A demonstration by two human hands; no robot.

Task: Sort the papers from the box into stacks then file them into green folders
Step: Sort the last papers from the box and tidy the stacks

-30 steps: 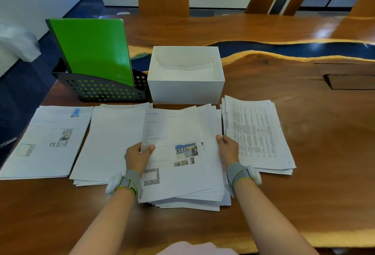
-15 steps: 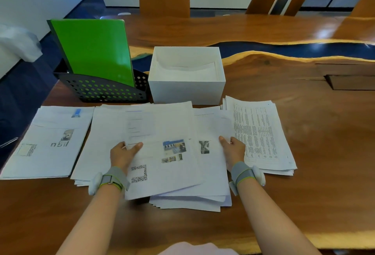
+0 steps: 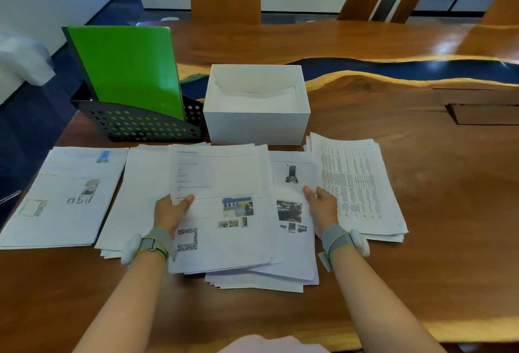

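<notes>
Four paper stacks lie in a row on the wooden table. My left hand pinches the left edge of a sheet with a QR code and a blue photo, lifted off the middle stack. My right hand rests on that middle stack's right side, fingers relaxed on the top page. To the left lie a plain white stack and a far-left stack with small pictures. A stack of dense tables lies at the right. Behind, the white box stands open. Green folders stand in a black rack.
The black perforated file rack sits at the back left beside the box. A dark recessed panel is set in the table at the right. Bare wood lies in front of the stacks and to their right.
My left hand has drawn the QR-code sheet off the middle stack toward the left, uncovering the page beneath. My right hand has stayed on the stack's right side.
</notes>
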